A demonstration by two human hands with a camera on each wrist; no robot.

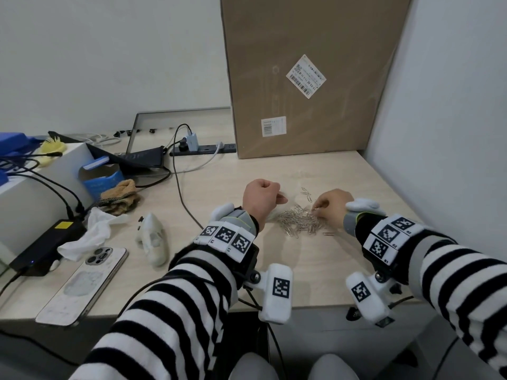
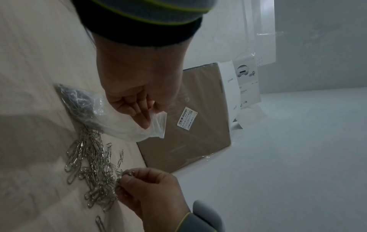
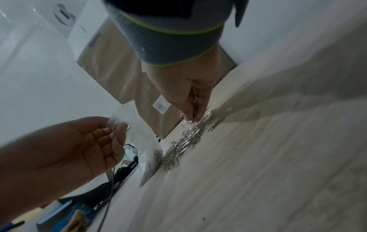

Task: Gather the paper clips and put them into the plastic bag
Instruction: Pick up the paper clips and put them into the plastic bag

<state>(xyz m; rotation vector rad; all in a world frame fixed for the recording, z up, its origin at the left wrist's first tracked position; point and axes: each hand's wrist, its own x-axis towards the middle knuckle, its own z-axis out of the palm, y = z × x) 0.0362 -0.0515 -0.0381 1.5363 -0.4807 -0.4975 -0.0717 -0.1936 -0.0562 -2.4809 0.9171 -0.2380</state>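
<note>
Cardboard box (image 1: pixel 307 75), big and brown, stands upright at the back of the table (image 1: pixel 356 256), two white labels on its face. Landmark for all below: the pile of paper clips (image 1: pixel 300 222), silver, lying loose on the wood-grain tabletop in front of the box.

Far left of the pile: white box (image 1: pixel 35 182) with cables over it, black power brick (image 1: pixel 45 246) in front of it, crumpled white tissue (image 1: pixel 87 234) beside the brick. Phone (image 1: pixel 83 283) face down, left and nearer the table edge than the pile. Power strip (image 1: pixel 203 149) behind-left of the pile, by the box base. Small blue carton (image 1: pixel 103 176) and brown cloth (image 1: pixel 120 200) left of the pile.

Left hand (image 1: pixel 262 200) just left of the pile, fingers curled, thumb and fingertips pinching the upper edge of the plastic bag (image 2: pixel 127 125). Bag is clear, mouth lifted, bottom resting on the table touching the pile's left edge; a clump of clips already sits inside at the bottom.

Right hand (image 1: pixel 330 207) on the right edge of the pile, fingers together and bent down, tips clamped on a few clips (image 2: pixel 124 175) at the pile's top. A few stray clips (image 1: pixel 307 194) lie just behind the pile; one (image 1: pixel 327 233) just in front-right of it.
</note>
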